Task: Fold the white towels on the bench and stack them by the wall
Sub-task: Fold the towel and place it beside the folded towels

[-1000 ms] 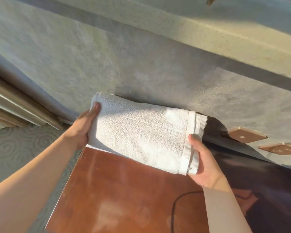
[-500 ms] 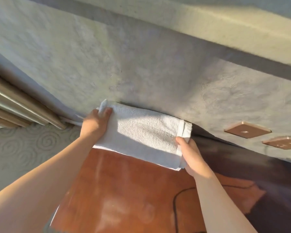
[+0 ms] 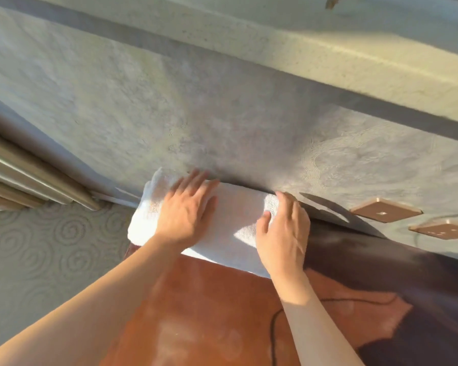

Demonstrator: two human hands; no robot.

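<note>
Towel (image 3: pixel 238 207): one, folded | left hand (image 3: pixel 188 215), right hand (image 3: pixel 283 233): flat on it

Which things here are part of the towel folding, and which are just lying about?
Part of the job:
white towel
bench
wall
left hand
right hand

Just there:
black cable
two wall sockets
curtain

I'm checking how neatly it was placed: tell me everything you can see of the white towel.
The white towel is a folded terry-cloth bundle, thick and soft-looking, lying flat on the reddish-brown bench with its far edge against the grey textured wall. Its left end bulges, slightly rumpled. The left hand rests flat on top with fingers spread; the right hand covers its right end, thumb on the cloth. Sunlight brightens parts of it.
</note>
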